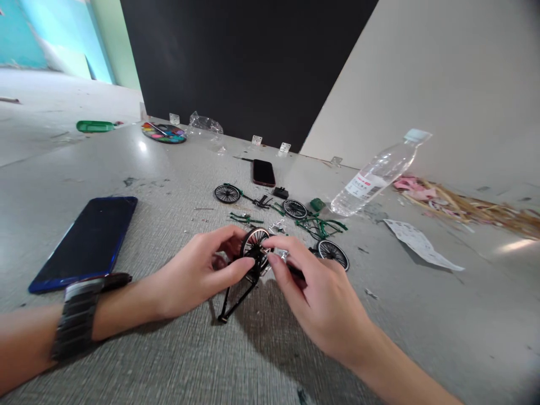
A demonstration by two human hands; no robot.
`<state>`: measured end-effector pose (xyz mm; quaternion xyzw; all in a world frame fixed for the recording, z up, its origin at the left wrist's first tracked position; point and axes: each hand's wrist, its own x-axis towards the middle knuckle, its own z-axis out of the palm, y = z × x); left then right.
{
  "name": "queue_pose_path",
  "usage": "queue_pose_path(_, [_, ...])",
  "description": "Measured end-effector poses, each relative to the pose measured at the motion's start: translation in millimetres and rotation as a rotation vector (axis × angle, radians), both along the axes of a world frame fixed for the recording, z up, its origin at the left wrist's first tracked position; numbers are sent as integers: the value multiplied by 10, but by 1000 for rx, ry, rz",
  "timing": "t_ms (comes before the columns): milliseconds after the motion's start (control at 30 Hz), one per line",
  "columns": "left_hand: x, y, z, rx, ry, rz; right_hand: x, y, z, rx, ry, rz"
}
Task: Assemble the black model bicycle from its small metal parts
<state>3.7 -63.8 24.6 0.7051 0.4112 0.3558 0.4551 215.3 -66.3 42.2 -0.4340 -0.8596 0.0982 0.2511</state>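
A small black model bicycle frame [237, 304] with a spoked wheel [255, 241] is held up over the table at the centre. My left hand [206, 261] grips it from the left, thumb against the wheel and hub, fingers behind. From the right, my right hand [310, 287] is closed at the wheel's hub, thumb and index finger pinched together. A dark piece shows under its fingers; whether it is part of the bicycle I cannot tell. Just beyond the hands lie a green model bicycle frame [323, 226], loose wheels [295, 208] and small green parts [244, 218].
A blue-edged phone [86, 242] lies at left, a smaller phone [264, 172] behind the parts. A clear bottle [371, 177] stands tilted-looking at right, near a paper sheet [422, 244]. A paint palette [164, 133] and crumpled plastic [205, 125] sit near the black board [248, 62].
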Motion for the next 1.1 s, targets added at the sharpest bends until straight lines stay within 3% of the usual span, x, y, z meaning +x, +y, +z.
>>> queue_pose_path(1100, [38, 36, 19, -69, -36, 52, 42, 33, -40, 21, 64, -23])
